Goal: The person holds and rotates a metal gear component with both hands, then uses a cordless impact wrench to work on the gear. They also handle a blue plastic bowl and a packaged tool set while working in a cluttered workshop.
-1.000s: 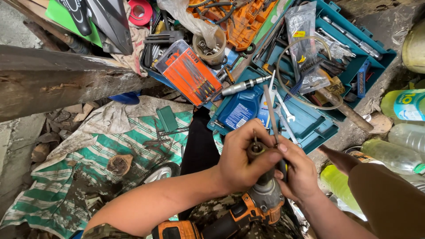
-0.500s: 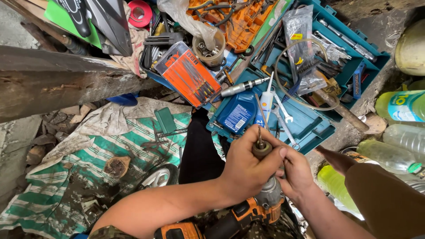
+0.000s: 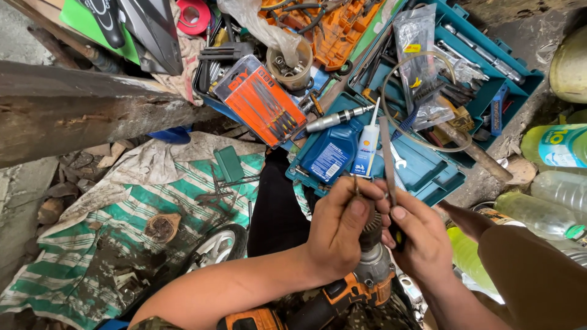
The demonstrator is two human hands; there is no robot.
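An orange and black cordless drill points upward at the bottom centre. My left hand wraps round its grey chuck, and its fingertips pinch a small dark bit that sticks up above the chuck. My right hand sits against the chuck's right side. It holds a long thin grey metal file that stands upright past the fingers. The two hands touch each other over the chuck. The file's lower end is hidden in my right hand.
An open teal tool case lies just beyond the hands, holding a blue bottle and a white tube. An orange pack of screwdrivers and a wooden beam lie to the left. Plastic bottles lie at the right, a green-striped tarp below.
My left fingers have shifted up from covering the chuck to pinching the small bit above it. My right hand has closed in against the chuck with the file still upright.
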